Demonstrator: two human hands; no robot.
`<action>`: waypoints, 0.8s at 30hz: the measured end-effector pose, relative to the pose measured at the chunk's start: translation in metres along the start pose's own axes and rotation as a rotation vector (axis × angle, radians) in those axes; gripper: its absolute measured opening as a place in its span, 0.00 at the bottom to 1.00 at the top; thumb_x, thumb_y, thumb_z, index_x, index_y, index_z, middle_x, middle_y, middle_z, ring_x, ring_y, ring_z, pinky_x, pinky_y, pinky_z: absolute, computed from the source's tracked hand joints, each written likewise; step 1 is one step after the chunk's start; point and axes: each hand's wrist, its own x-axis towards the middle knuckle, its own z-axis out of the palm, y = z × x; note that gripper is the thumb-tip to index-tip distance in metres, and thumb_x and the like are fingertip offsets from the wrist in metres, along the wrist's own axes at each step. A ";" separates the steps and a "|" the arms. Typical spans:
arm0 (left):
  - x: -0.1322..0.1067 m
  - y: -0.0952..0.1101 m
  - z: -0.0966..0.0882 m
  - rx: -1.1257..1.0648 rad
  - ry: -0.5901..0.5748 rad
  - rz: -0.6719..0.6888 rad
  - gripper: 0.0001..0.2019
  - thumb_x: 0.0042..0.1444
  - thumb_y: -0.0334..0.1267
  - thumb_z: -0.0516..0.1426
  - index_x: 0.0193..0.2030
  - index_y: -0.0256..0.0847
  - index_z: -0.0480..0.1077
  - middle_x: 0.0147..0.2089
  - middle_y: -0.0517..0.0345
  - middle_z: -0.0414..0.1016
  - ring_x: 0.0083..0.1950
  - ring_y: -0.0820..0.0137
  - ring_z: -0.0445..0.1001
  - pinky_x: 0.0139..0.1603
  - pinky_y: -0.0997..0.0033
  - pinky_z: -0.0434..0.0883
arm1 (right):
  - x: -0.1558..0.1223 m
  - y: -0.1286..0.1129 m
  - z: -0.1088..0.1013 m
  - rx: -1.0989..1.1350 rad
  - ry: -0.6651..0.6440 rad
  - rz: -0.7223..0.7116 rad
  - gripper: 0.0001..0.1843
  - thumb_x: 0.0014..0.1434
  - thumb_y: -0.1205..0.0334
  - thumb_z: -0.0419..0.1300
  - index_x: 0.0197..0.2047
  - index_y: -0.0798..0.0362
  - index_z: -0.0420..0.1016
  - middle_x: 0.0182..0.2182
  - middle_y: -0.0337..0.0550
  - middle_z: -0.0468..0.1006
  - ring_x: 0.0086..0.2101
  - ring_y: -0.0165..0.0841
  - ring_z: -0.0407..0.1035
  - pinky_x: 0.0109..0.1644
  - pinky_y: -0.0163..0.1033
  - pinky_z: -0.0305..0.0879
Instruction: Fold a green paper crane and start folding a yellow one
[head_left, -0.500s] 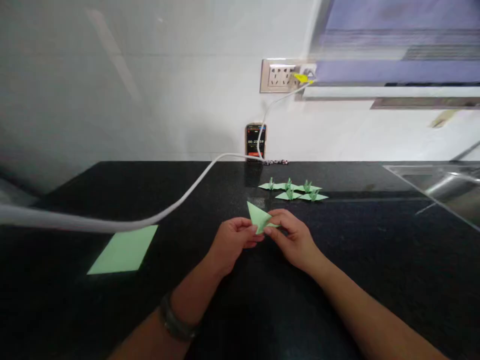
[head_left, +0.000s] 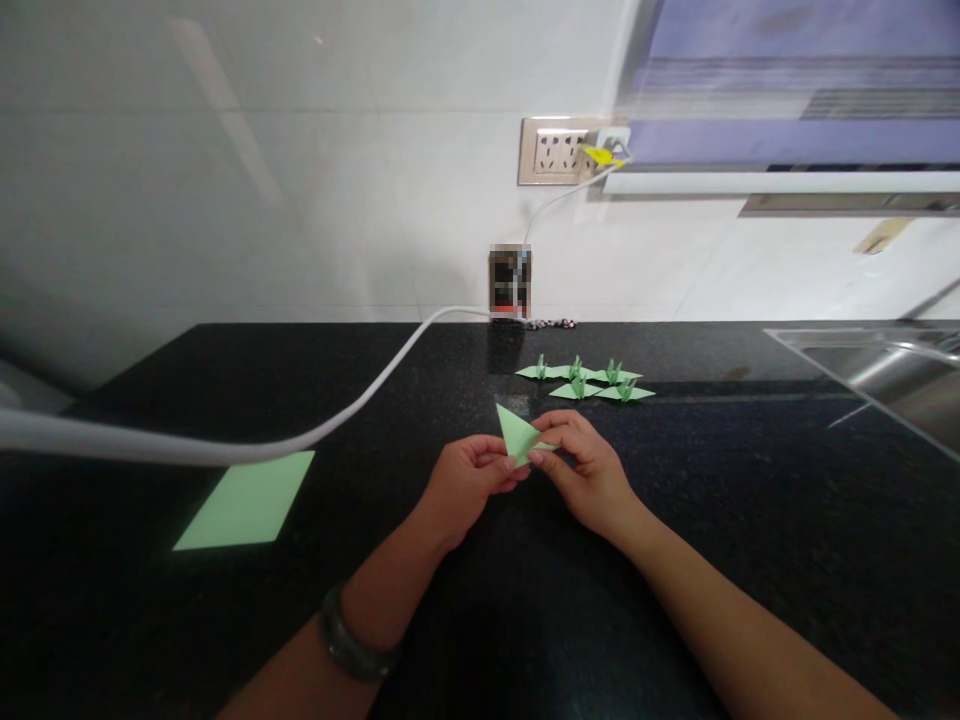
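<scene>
Between my two hands is a folded piece of light green paper (head_left: 516, 434), one pointed flap standing up and away from me. My left hand (head_left: 469, 480) pinches its lower left edge between thumb and fingers. With thumb and fingertips, my right hand (head_left: 589, 465) grips the right side, where a second small point pokes out. The fingers hide the paper's lower folds. Just beyond my hands, several green paper cranes (head_left: 579, 388) sit in two rows on the dark counter. A flat stack or sheet of green paper (head_left: 247, 505) lies to the left.
A white cable (head_left: 375, 390) arches across the left side, passing over the green sheet's far edge. A phone (head_left: 510, 282) leans on the wall below a socket panel (head_left: 555, 152). A steel sink (head_left: 900, 380) is set into the black counter (head_left: 337, 560) at right.
The fingers of my right hand have shifted slightly on the folded paper, the upper ones lifting a little. My left hand keeps its pinch. The cranes and flat sheet stay put.
</scene>
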 end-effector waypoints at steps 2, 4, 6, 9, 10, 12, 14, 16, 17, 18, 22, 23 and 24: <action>-0.001 0.000 0.000 0.006 -0.025 0.004 0.13 0.43 0.36 0.60 0.36 0.33 0.69 0.33 0.50 0.76 0.36 0.69 0.74 0.37 0.72 0.68 | 0.000 0.001 0.001 0.000 0.024 0.016 0.05 0.53 0.66 0.55 0.30 0.52 0.72 0.35 0.44 0.69 0.38 0.33 0.65 0.41 0.39 0.62; -0.001 0.000 0.000 0.018 -0.039 0.009 0.13 0.44 0.36 0.59 0.37 0.33 0.69 0.34 0.50 0.76 0.37 0.69 0.74 0.38 0.72 0.68 | -0.001 0.002 0.002 0.004 0.047 0.032 0.04 0.53 0.66 0.55 0.30 0.52 0.71 0.35 0.43 0.69 0.37 0.32 0.65 0.40 0.39 0.62; -0.001 0.001 0.001 0.031 -0.050 0.020 0.13 0.44 0.35 0.59 0.38 0.32 0.69 0.34 0.50 0.76 0.37 0.68 0.74 0.39 0.71 0.68 | -0.001 0.003 0.003 0.005 0.066 0.049 0.04 0.53 0.67 0.55 0.30 0.52 0.71 0.34 0.43 0.69 0.37 0.32 0.65 0.40 0.39 0.62; -0.002 0.001 0.003 0.047 -0.050 0.042 0.13 0.45 0.35 0.59 0.38 0.32 0.69 0.34 0.50 0.76 0.38 0.68 0.74 0.40 0.70 0.68 | -0.002 0.004 0.005 0.007 0.101 0.074 0.03 0.52 0.67 0.56 0.29 0.52 0.71 0.34 0.42 0.69 0.36 0.32 0.65 0.39 0.38 0.62; -0.002 0.001 0.003 0.054 -0.046 0.048 0.13 0.45 0.35 0.59 0.38 0.32 0.69 0.34 0.50 0.76 0.37 0.68 0.74 0.39 0.70 0.68 | -0.002 0.004 0.006 0.009 0.110 0.084 0.03 0.51 0.68 0.56 0.28 0.52 0.71 0.34 0.42 0.69 0.36 0.31 0.65 0.39 0.38 0.62; -0.003 0.001 0.004 0.067 -0.039 0.053 0.13 0.44 0.35 0.59 0.38 0.32 0.69 0.33 0.50 0.76 0.37 0.68 0.74 0.39 0.71 0.68 | -0.002 0.005 0.007 0.015 0.122 0.104 0.03 0.51 0.68 0.57 0.27 0.53 0.71 0.34 0.42 0.69 0.35 0.31 0.65 0.39 0.37 0.62; -0.004 0.002 0.005 0.077 -0.034 0.052 0.12 0.44 0.35 0.59 0.37 0.33 0.70 0.32 0.51 0.76 0.37 0.68 0.74 0.38 0.71 0.68 | -0.002 0.005 0.007 0.024 0.124 0.114 0.03 0.51 0.68 0.57 0.27 0.53 0.71 0.33 0.42 0.69 0.35 0.31 0.66 0.39 0.37 0.62; -0.004 0.001 0.006 0.080 -0.023 0.048 0.12 0.44 0.36 0.58 0.37 0.33 0.70 0.32 0.51 0.75 0.36 0.69 0.74 0.38 0.71 0.68 | -0.002 0.004 0.006 0.038 0.123 0.115 0.03 0.50 0.68 0.57 0.27 0.53 0.72 0.33 0.42 0.70 0.35 0.31 0.66 0.39 0.38 0.63; -0.004 0.001 0.006 0.084 -0.019 0.046 0.12 0.45 0.37 0.58 0.36 0.33 0.70 0.32 0.51 0.75 0.36 0.69 0.74 0.37 0.71 0.68 | -0.002 0.004 0.006 0.049 0.120 0.115 0.03 0.50 0.68 0.57 0.27 0.53 0.72 0.33 0.42 0.70 0.35 0.31 0.66 0.40 0.38 0.63; -0.004 0.001 0.005 0.090 -0.023 0.046 0.12 0.45 0.38 0.58 0.36 0.33 0.71 0.32 0.51 0.75 0.35 0.69 0.74 0.37 0.72 0.68 | -0.003 0.003 0.006 0.062 0.117 0.115 0.03 0.50 0.68 0.58 0.27 0.53 0.72 0.33 0.42 0.70 0.35 0.31 0.66 0.40 0.38 0.63; -0.003 -0.002 0.004 0.110 -0.082 0.049 0.14 0.44 0.40 0.59 0.36 0.33 0.71 0.30 0.52 0.75 0.32 0.71 0.73 0.32 0.75 0.67 | -0.003 -0.001 0.007 0.114 0.097 0.117 0.03 0.49 0.67 0.58 0.26 0.52 0.73 0.34 0.42 0.70 0.36 0.32 0.66 0.40 0.39 0.63; -0.003 -0.003 0.004 0.109 -0.088 0.046 0.14 0.44 0.40 0.60 0.36 0.33 0.71 0.29 0.53 0.75 0.31 0.72 0.73 0.31 0.76 0.66 | -0.003 -0.001 0.008 0.123 0.095 0.121 0.03 0.49 0.67 0.59 0.26 0.52 0.73 0.33 0.42 0.70 0.36 0.32 0.67 0.40 0.39 0.63; -0.003 -0.003 0.003 0.106 -0.087 0.042 0.14 0.44 0.40 0.60 0.36 0.33 0.70 0.29 0.53 0.75 0.31 0.72 0.73 0.30 0.76 0.66 | -0.003 -0.001 0.008 0.133 0.097 0.129 0.02 0.49 0.66 0.59 0.26 0.52 0.73 0.33 0.43 0.70 0.36 0.32 0.67 0.40 0.39 0.63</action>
